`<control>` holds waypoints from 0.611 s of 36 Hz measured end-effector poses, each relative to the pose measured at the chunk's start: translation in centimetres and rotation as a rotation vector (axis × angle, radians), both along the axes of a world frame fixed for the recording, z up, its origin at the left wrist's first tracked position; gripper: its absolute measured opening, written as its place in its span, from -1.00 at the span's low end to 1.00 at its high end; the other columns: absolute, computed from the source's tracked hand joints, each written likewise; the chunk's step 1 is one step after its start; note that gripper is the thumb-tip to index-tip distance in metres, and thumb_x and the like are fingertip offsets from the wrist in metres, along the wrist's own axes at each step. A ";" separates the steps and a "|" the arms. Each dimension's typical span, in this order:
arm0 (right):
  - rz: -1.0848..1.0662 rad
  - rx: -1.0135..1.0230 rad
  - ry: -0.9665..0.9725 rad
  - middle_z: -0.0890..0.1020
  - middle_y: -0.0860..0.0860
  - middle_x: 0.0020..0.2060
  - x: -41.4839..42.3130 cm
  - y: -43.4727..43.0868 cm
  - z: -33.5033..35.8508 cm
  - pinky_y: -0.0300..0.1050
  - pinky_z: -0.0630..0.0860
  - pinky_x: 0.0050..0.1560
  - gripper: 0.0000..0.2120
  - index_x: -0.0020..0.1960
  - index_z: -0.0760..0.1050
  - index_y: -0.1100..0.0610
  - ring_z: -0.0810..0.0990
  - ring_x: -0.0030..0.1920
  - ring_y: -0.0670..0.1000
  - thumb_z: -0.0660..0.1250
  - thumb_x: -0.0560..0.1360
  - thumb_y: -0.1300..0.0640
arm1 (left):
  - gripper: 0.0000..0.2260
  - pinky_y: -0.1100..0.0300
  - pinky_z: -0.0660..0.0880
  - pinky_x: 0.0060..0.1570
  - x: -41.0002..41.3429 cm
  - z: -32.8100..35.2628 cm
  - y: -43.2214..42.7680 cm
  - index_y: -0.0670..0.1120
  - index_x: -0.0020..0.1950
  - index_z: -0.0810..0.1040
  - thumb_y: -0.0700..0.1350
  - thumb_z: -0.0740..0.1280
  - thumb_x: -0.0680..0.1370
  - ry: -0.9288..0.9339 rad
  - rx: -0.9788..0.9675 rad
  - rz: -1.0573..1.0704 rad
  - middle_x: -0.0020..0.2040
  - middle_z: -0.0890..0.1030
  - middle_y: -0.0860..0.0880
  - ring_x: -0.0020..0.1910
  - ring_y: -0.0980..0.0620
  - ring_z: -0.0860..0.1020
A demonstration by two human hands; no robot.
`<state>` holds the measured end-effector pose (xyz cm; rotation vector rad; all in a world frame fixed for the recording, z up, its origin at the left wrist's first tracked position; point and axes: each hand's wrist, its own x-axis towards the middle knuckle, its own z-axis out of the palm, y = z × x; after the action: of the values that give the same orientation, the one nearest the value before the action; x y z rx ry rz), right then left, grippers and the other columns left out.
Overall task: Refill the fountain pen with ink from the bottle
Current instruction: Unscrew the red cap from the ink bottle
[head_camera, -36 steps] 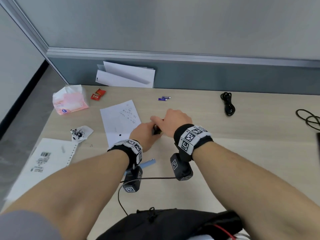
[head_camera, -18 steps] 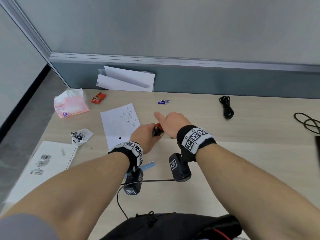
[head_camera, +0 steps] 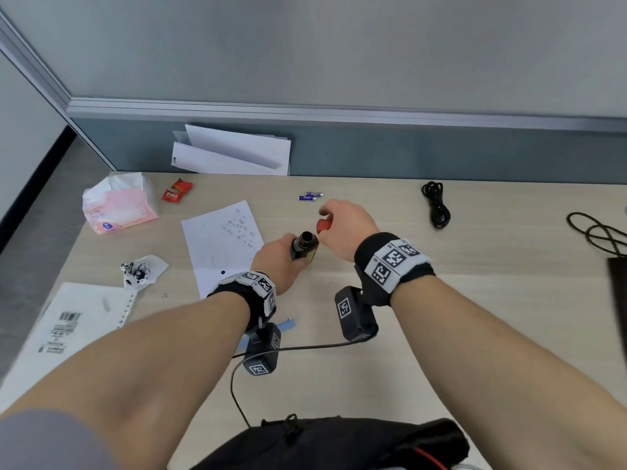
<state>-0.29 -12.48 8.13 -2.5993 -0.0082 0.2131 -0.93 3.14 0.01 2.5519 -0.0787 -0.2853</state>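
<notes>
**Ink bottle [head_camera: 305, 247] open, cap held clear of the mouth**

The ink bottle serves as the reference point for all positions below.

1. The desk [head_camera: 441, 317] carries the bottle, which stands near the middle of the visible surface, its open mouth tilted slightly toward the far side.
2. A printed sheet [head_camera: 78, 320] lies well to the left of the bottle, toward the near edge.
3. Folded white papers [head_camera: 234, 154] lean against the partition, beyond the bottle and to its left.
4. A handwritten sheet [head_camera: 220, 242] lies just left of the bottle.
5. A pink tissue pack [head_camera: 118, 205] sits far left of the bottle.
6. The left hand [head_camera: 278, 262] grips the bottle, fingers curled round its lower body.
7. The right hand [head_camera: 346, 228] is just right of the bottle; its fingers are curled round the red cap [head_camera: 324, 226], which is near the mouth but apart from it.
8. A coiled black cable [head_camera: 436, 208] lies well to the right.
9. An ink-stained tissue [head_camera: 140, 269] lies to the left, past the handwritten sheet.
10. A blue pen-like item [head_camera: 286, 324] lies nearer than the bottle, partly hidden under the left wrist; whether it is the fountain pen cannot be told.
11. Two batteries [head_camera: 310, 196] lie just beyond the bottle.
</notes>
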 end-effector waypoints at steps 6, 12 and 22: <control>-0.119 0.137 0.121 0.54 0.08 0.20 -0.6 -1.4 -1.6 0.01 0.47 0.21 -0.49 0.37 0.36 0.09 0.50 0.18 0.11 0.35 0.43 0.18 | -0.68 0.15 0.42 -0.13 0.6 0.3 -0.1 0.02 0.17 0.45 0.07 0.39 0.47 0.004 -0.056 0.049 -0.04 0.61 0.00 -0.07 -0.07 0.55; -0.190 0.134 0.181 0.59 0.07 0.10 -1.0 -2.1 -4.5 -0.01 0.51 0.14 -0.52 0.36 0.33 0.08 0.55 0.10 0.12 0.30 0.46 0.20 | -0.68 0.19 0.38 -0.16 0.4 0.4 0.1 0.05 0.16 0.46 0.08 0.40 0.46 0.008 -0.095 0.082 -0.05 0.61 0.00 -0.11 -0.03 0.53; -0.221 -0.057 0.103 0.61 0.11 0.07 0.7 -2.7 -6.3 -0.16 0.35 -0.09 -0.67 0.27 0.40 0.15 0.56 0.07 0.17 0.19 0.51 0.21 | -0.64 0.19 0.42 -0.06 1.0 2.2 0.4 0.01 0.22 0.47 0.01 0.41 0.46 -0.030 -0.157 0.112 0.03 0.64 -0.04 0.04 -0.07 0.57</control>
<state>0.42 -15.20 1.82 -2.6171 0.3240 0.2693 0.03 3.53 2.24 2.3945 0.0301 -0.1900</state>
